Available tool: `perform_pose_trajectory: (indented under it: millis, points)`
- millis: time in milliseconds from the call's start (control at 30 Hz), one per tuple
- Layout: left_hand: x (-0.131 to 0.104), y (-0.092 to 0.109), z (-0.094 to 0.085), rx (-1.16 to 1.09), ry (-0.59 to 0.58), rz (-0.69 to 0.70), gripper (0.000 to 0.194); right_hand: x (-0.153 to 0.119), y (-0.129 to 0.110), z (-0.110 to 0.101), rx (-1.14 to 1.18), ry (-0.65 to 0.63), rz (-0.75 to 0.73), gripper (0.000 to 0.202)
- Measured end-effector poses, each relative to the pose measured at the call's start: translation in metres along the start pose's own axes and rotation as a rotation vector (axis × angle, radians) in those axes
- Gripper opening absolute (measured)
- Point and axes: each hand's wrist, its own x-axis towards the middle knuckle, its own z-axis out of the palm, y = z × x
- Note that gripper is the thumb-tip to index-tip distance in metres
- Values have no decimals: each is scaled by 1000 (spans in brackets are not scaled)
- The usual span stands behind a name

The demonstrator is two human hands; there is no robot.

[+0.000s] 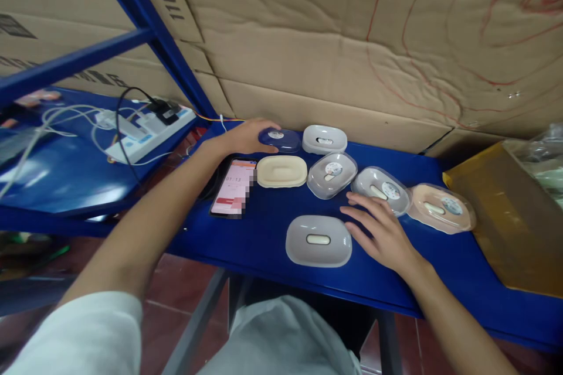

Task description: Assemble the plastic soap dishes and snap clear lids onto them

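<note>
My left hand (255,136) is at the left end of a dark blue oval dish (288,141), its fingers apart around that end. My right hand (380,228) hovers with fingers spread beside a grey dish (319,254) near the front edge, holding nothing. A cream dish (281,171) sits below the blue one. Behind stands a pale grey dish (325,135). Two clear-covered grey dishes with round stickers, one at the centre (325,186) and one at the right (373,179), lie beyond my right hand. A peach dish (428,196) with a sticker is farther right.
A phone (233,187) showing a timer lies left of the cream dish. A cardboard box (510,217) with plastic bags stands at the right. A power strip (152,136) with cables is on the left table; a cardboard wall (308,41) rises behind.
</note>
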Motion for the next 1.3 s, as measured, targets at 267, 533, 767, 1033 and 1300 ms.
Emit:
perform_pose_trajectory:
  millis: [267, 533, 767, 1033, 1300]
  points:
    - [-98, 113, 6, -296, 523, 17, 41, 2, -18, -4, 65, 33, 28, 54]
    - [-183, 214, 96, -281, 547, 212, 49, -29, -49, -7, 98, -132, -52, 39]
    - [-183, 201, 109, -249, 415, 210, 37, -39, -49, -6, 35, -165, -9, 39]
    - [-180, 206, 110, -211, 325, 244, 36, -48, -43, -9, -10, -180, 25, 41]
    - [-177, 201, 103, -211, 224, 267, 34, -65, -55, -2, -199, -158, 2, 45]
